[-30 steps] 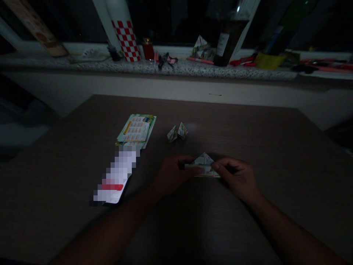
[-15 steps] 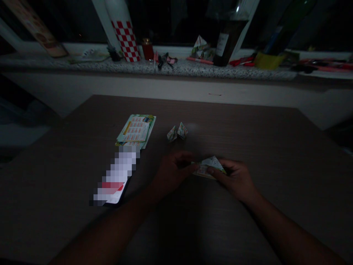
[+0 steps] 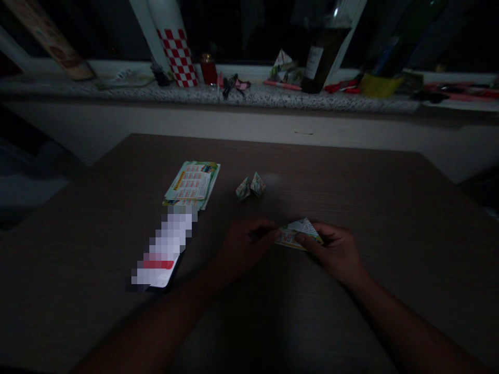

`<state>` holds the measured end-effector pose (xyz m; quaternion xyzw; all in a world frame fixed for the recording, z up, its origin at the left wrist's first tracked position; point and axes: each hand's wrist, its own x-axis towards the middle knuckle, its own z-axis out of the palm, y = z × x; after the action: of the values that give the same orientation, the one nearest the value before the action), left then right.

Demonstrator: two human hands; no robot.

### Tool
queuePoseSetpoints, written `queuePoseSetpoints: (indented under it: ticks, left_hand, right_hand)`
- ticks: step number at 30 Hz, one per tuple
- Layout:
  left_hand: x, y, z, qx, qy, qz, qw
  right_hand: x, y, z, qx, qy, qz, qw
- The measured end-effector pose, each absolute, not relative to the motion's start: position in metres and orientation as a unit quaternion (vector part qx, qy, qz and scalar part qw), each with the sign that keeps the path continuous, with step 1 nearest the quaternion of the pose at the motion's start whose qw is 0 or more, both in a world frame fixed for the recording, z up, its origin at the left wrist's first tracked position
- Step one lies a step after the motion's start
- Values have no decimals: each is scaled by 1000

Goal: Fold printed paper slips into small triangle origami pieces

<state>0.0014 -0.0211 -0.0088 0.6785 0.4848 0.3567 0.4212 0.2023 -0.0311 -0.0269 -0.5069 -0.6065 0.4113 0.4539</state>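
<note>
Between my hands is a folded sheet of printed paper, with a pointed corner at its top and a long flat lower edge. My left hand pinches the paper's left end between thumb and fingers. My right hand grips the right side, thumb pressed on the front and fingers behind. Beyond my hands stand two small folded paper pieces, side by side and pointed at the top. A stack of printed paper sheets lies farther left.
A lit phone lies on the brown table left of my hands, its screen blurred out. Behind the table, a stone windowsill holds a red-checked bottle, a dark bottle, a yellow container and small items.
My left hand has shifted slightly right along the paper's left end, its fingers closer together. The folded paper has moved a little right, and more of its printed front shows.
</note>
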Motion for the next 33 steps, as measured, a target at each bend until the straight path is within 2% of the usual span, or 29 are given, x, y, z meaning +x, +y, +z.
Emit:
queuePoseSetpoints:
  ticks: [13,27,33]
  left_hand:
    - [4,-23,-13,690,480,315,441]
    - [5,-24,-10,761,464,298,341]
    - [5,-23,-12,750,481,280,358]
  right_hand:
    - [200,-33,-24,-511,-595,439,439]
    - [200,-34,-25,-469,-555,534,432]
    - [200,-35,-25,-464,-547,542,439]
